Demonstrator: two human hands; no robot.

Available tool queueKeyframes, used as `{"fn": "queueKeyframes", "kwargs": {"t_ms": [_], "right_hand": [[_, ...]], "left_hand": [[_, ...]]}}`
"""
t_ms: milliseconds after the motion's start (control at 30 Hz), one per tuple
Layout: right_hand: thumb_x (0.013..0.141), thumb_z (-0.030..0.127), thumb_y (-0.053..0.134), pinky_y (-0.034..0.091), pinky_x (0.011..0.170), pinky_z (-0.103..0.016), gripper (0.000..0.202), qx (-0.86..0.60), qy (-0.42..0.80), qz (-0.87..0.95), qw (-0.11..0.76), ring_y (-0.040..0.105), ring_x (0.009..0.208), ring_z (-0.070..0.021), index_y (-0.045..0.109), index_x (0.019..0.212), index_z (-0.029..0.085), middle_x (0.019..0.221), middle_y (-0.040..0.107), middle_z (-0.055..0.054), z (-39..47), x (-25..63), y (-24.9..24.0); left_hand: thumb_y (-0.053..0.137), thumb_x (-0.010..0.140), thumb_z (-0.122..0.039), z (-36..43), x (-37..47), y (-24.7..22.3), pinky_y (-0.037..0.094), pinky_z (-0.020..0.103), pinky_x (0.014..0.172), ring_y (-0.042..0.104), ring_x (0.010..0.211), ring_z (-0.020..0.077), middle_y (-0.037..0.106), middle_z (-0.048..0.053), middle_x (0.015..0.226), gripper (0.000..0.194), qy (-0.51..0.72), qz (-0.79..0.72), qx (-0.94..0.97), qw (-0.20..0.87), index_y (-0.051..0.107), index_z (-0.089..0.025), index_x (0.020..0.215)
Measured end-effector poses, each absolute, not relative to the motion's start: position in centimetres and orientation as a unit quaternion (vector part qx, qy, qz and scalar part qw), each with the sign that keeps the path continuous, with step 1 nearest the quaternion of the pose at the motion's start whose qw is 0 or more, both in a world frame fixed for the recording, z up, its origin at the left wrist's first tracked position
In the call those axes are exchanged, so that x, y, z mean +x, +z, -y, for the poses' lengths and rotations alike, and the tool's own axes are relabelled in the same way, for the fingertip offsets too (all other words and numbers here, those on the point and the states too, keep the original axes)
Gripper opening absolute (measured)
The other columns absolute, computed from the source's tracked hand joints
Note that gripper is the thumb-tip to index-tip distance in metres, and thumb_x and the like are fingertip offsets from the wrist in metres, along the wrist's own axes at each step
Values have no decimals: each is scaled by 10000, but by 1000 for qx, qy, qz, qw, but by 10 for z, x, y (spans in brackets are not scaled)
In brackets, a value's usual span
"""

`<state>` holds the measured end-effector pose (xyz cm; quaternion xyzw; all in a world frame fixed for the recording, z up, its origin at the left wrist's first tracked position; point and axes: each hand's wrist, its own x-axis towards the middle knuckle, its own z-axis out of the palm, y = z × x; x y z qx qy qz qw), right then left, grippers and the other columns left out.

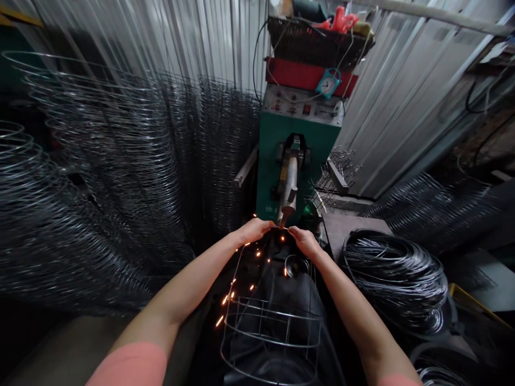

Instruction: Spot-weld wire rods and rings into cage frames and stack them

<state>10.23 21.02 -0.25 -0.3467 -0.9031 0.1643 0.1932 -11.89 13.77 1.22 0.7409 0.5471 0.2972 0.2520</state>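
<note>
My left hand (pixel 257 229) and my right hand (pixel 304 240) pinch a thin metal wire between them, just under the electrode tip of a spot welder's arm (pixel 290 185). The wire looks like the far rim of a round wire frame (pixel 273 343), whose rings and crossbars hang toward me over my dark-covered lap. Orange sparks (pixel 225 299) fly from the contact point, mostly down and to the left. The fingertips and the joint itself are too small to make out clearly.
The welder's green cabinet (pixel 267 161) stands ahead, with a blue clock (pixel 327 84) and a loaded basket (pixel 317 43) on top. Tall stacks of wire rings (pixel 132 145) crowd the left. A big wire coil (pixel 396 279) lies at right, near more stacked rings (pixel 426 201).
</note>
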Motion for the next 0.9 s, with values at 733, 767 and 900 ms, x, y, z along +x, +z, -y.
{"fn": "queueKeyframes", "kwargs": {"t_ms": [733, 767, 900], "right_hand": [[855, 334, 413, 353, 549, -210, 243, -393, 153, 890, 173, 561, 591, -147, 623, 860, 211, 649, 625, -16, -207, 103, 6], [855, 335, 409, 345, 543, -210, 245, -393, 152, 890, 172, 549, 579, -143, 620, 849, 211, 638, 615, -13, -206, 103, 7], [848, 339, 410, 329, 537, -203, 241, -394, 161, 888, 175, 512, 562, -131, 611, 842, 209, 613, 582, -2, -205, 103, 8]], "left_hand": [[444, 806, -218, -132, -114, 21, 422, 210, 696, 625, 791, 151, 689, 29, 876, 303, 230, -585, 756, 180, 618, -189, 1052], [445, 806, -213, -133, -114, 20, 423, 209, 706, 625, 801, 147, 690, 27, 890, 299, 234, -584, 755, 183, 619, -191, 1048], [442, 803, -193, -135, -116, 17, 426, 213, 759, 620, 852, 141, 690, 31, 942, 290, 265, -575, 747, 202, 622, -184, 1030]]}}
